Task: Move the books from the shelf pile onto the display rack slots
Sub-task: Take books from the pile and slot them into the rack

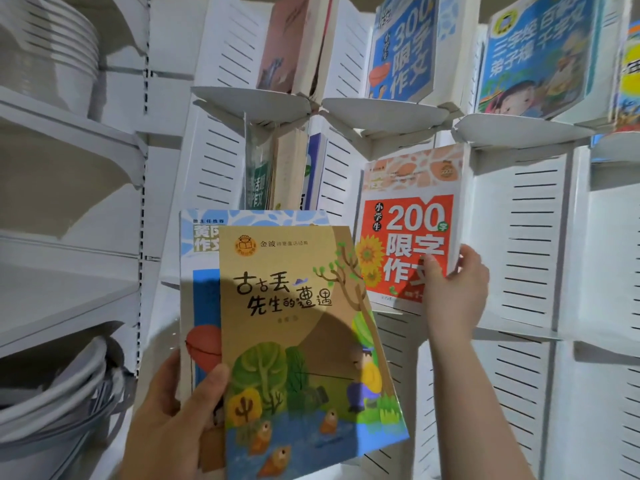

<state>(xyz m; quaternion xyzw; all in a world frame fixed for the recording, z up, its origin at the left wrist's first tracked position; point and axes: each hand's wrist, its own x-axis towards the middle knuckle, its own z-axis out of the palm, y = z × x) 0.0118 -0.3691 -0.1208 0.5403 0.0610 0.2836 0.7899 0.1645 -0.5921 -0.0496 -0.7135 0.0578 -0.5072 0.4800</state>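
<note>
The white display rack (526, 237) holds the red 200 book (408, 230), the right hand (453, 292) pinching its bottom corner. The left hand (173, 417) grips a tan picture book (298, 341) and a blue book (201, 306). They are probably light, bendy and slippery; hold them by the bottom.

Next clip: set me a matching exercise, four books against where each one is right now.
Books:
1. red "200" book
2. tan storybook
3. blue-and-white book
4. blue "300" book

Places:
A. front of the pair gripped by the left hand
B. standing on an upper tray of the display rack, untouched
C. pinched at its lower right corner by the right hand, at a middle slot
D. behind another book in the left hand

Pairs: 1-C, 2-A, 3-D, 4-B.
</note>
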